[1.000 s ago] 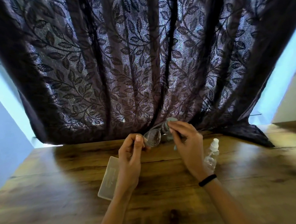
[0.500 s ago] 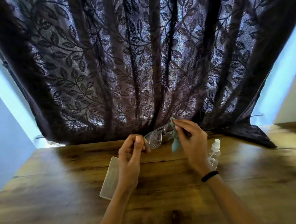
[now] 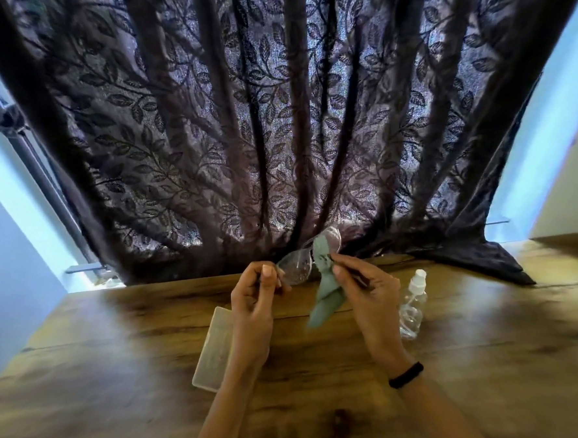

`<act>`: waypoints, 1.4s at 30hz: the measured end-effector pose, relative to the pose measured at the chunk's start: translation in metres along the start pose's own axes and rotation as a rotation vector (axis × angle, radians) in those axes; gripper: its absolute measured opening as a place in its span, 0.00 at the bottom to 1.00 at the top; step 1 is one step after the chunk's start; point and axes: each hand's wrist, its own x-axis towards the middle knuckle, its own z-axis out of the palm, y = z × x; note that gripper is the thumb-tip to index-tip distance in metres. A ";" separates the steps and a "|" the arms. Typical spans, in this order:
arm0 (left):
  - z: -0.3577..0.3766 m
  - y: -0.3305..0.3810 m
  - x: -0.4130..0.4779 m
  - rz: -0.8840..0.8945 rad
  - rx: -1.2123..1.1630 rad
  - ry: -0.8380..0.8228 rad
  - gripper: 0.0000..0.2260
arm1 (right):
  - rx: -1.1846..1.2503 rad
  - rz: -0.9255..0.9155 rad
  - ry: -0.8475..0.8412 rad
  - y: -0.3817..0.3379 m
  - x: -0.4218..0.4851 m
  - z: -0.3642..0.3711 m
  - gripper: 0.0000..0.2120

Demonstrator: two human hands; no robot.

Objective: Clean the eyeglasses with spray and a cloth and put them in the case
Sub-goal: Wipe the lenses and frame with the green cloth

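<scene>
Clear-lensed eyeglasses point(image 3: 294, 267) show on my feed held up over the far part of the wooden worktop point(image 3: 121, 381), in front of a dark leaf-patterned curtain point(image 3: 275, 135). The left hand point(image 3: 252, 309) pinches their left end, fingers curled. The right hand point(image 3: 370, 298) pinches a pale green cloth point(image 3: 326, 294) against the other lens, and the cloth's loose end hangs between the two hands. A translucent case point(image 3: 214, 348) lies flat on the worktop, partly hidden under the left wrist. A clear spray bottle point(image 3: 411, 306) with a white top sits just right of the right hand. A black band point(image 3: 406, 375) circles the right wrist.
</scene>
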 end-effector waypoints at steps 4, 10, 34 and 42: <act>-0.004 -0.003 -0.001 -0.026 -0.025 0.018 0.11 | -0.111 0.036 0.009 0.026 -0.004 -0.017 0.11; -0.003 -0.002 0.000 -0.059 -0.077 0.059 0.11 | -0.366 0.254 -0.077 0.071 -0.026 -0.041 0.10; -0.028 -0.010 -0.007 -0.158 -0.201 0.041 0.12 | -0.088 0.237 -0.029 0.038 0.030 -0.011 0.08; -0.043 -0.030 -0.006 -0.129 0.315 0.057 0.10 | -0.523 -0.259 0.026 0.006 0.042 -0.008 0.06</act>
